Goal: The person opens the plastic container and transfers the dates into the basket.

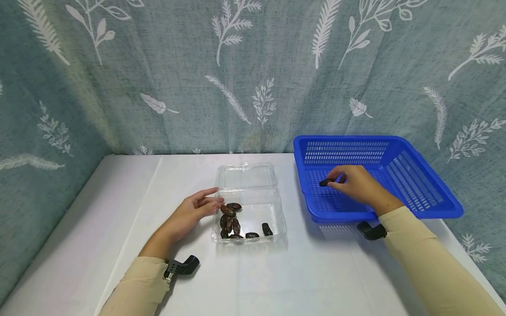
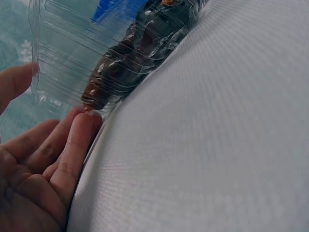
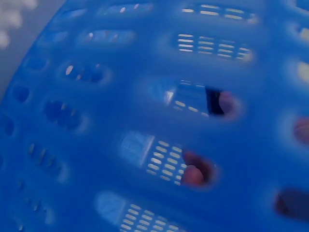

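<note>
right hand [image 1: 359, 186] pinches 1 dark elongated date [image 1: 325, 182]; slackening could drop it. left hand [image 1: 193, 210], relaxed, touches the clear oblong plastic box [image 1: 254, 211] at 10 o'clock; nudging could shift it.

Counted items. Worktop [image 1: 269, 281]: one. Clear lidded container [image 1: 253, 215], left of the basket: one. Blue basket [image 1: 344, 147], right: one. Dates [image 1: 236, 226] in the container: nine discernible, overlap at the left preventing an exact total. Single date [image 1: 324, 183] at the right hand [image 1: 357, 184]: one. Hands: two, including the left hand [image 1: 193, 213]. Black wrist devices [image 1: 183, 266]: two, one per arm.
</note>
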The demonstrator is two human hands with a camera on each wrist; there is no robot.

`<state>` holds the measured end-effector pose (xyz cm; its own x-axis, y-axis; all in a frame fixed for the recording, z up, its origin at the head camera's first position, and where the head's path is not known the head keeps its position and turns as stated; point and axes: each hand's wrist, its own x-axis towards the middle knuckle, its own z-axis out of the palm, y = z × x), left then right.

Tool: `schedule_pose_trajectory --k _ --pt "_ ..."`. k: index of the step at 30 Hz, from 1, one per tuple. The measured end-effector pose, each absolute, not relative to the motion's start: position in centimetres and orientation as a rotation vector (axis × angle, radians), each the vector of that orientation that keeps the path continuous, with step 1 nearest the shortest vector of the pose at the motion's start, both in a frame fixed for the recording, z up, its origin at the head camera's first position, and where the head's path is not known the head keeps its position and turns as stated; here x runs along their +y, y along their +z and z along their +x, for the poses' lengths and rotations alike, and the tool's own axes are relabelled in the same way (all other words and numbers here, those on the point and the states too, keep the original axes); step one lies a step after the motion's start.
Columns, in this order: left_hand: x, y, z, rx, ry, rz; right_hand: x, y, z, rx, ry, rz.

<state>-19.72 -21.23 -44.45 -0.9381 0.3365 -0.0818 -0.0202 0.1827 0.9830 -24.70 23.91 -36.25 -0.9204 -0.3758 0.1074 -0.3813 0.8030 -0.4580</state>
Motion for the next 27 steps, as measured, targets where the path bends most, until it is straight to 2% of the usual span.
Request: schedule_pose_trajectory --k 17,27 --pt "-21.3 -44.6 -19.6 2.176 1.816 0.293 23.4 -36.8 -26.5 -3.159 0.564 0.833" --pt "-21.2 -44.2 -19.7 2.183 1.812 0.314 23.4 -36.4 -26.3 -3.203 0.466 0.808"
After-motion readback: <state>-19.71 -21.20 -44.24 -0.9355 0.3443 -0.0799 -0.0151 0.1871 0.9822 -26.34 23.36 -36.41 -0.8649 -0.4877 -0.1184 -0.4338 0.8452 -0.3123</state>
